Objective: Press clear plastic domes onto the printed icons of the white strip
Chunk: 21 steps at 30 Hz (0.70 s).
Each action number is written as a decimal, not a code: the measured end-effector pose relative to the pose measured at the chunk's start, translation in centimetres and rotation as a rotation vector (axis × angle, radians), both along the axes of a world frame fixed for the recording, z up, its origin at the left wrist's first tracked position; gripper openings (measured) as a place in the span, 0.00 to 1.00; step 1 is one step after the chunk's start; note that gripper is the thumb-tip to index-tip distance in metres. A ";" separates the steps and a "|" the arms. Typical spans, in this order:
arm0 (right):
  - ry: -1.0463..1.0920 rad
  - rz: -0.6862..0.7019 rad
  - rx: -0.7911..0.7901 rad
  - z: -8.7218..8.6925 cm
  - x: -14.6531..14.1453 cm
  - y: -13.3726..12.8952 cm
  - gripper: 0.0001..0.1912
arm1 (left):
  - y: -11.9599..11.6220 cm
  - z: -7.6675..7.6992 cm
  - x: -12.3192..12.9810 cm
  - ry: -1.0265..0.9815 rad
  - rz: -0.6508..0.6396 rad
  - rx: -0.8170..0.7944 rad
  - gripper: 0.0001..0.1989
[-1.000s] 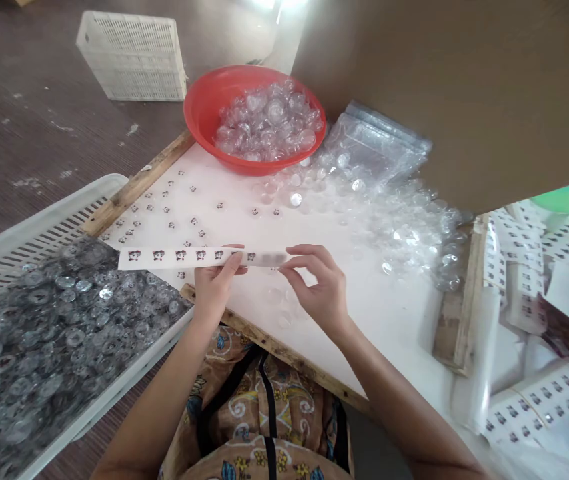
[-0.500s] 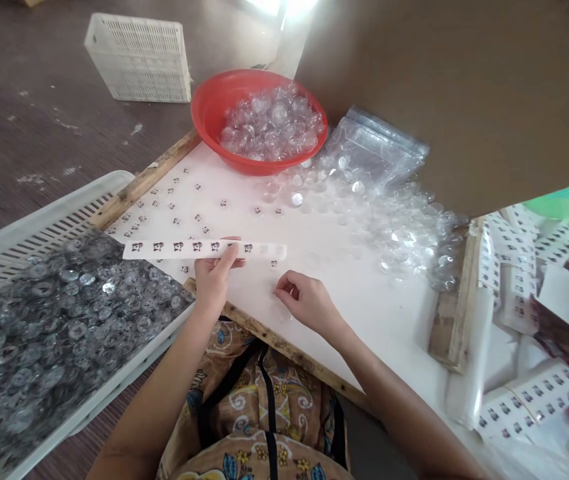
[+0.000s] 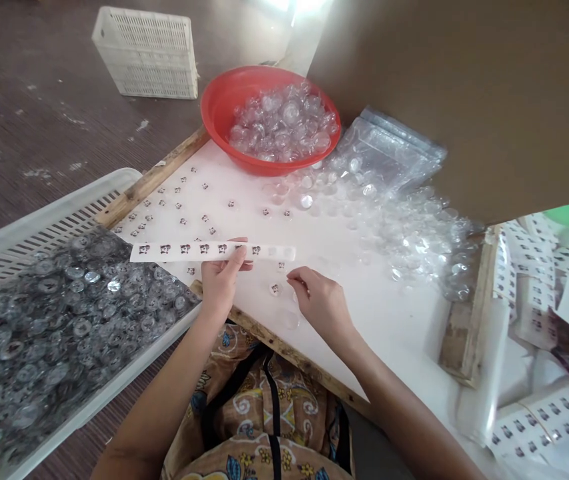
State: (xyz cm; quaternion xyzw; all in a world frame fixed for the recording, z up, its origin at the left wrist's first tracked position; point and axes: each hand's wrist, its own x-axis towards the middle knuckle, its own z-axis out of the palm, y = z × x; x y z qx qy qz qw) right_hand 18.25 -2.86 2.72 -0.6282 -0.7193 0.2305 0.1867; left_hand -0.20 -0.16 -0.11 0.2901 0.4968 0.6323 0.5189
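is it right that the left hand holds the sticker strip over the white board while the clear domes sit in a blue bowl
Not quite: the head view shows the bowl is red, not blue. The rest stands: the left hand holds the sticker strip over the white board, and clear domes fill the bowl.

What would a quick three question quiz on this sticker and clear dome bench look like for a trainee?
1. True or false: the left hand holds the sticker strip in its grip.
2. Which container holds loose clear domes at the far end of the white board? A) red bowl B) white basket C) cardboard box
3. What lies on the board just left of the right hand?

Key
1. True.
2. A.
3. A single small sticker.
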 end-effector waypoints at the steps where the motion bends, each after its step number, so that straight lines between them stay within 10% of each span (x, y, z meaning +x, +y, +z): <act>1: 0.011 -0.007 0.045 0.8 0.2 -0.2 0.06 | 0.0 0.0 0.0 0.006 -0.011 -0.002 0.16; 6: 0.105 0.034 0.294 2.9 -0.3 1.0 0.10 | -0.2 0.5 0.1 0.063 -0.137 -0.002 0.17; 12: 0.066 0.138 0.279 0.9 -2.6 3.0 0.09 | -0.6 0.8 -0.1 0.055 -0.276 0.003 0.18; 21: 0.417 -0.026 0.228 2.8 0.6 1.8 0.03 | -0.7 0.5 0.1 0.023 -0.132 0.015 0.18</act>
